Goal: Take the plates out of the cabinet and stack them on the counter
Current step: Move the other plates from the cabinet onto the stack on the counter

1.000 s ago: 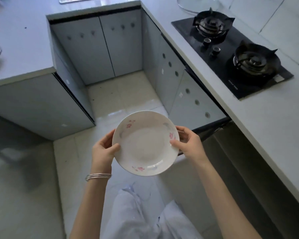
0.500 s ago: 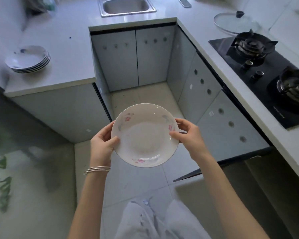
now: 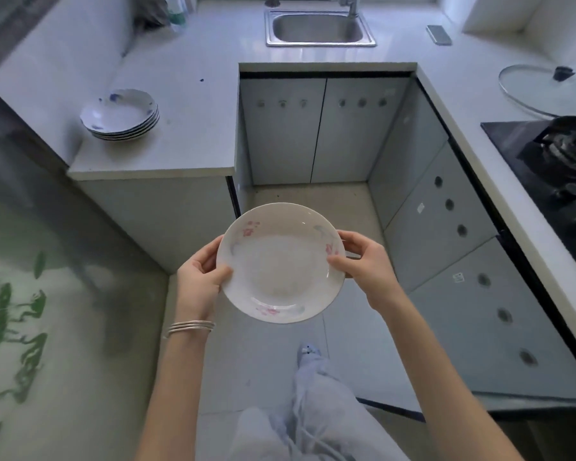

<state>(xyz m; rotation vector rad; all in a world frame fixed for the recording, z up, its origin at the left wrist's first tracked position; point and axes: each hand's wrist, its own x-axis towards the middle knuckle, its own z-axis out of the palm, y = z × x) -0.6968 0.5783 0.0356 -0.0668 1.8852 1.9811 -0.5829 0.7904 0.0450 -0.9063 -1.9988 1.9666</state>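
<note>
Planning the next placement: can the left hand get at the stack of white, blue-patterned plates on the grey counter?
Probably not yet: the left hand grips the white, pink-flowered plate with the right hand, and the stack of blue-patterned plates sits farther off on the grey counter. Nothing blocks the way.

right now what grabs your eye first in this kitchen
A white plate with pink flowers, held mid-air over the floor by the left hand and right hand at opposite rims. Next, the stack of plates on the left counter, blue-patterned on top. Further back, the sink; at right, a glass lid by the stove.
</note>
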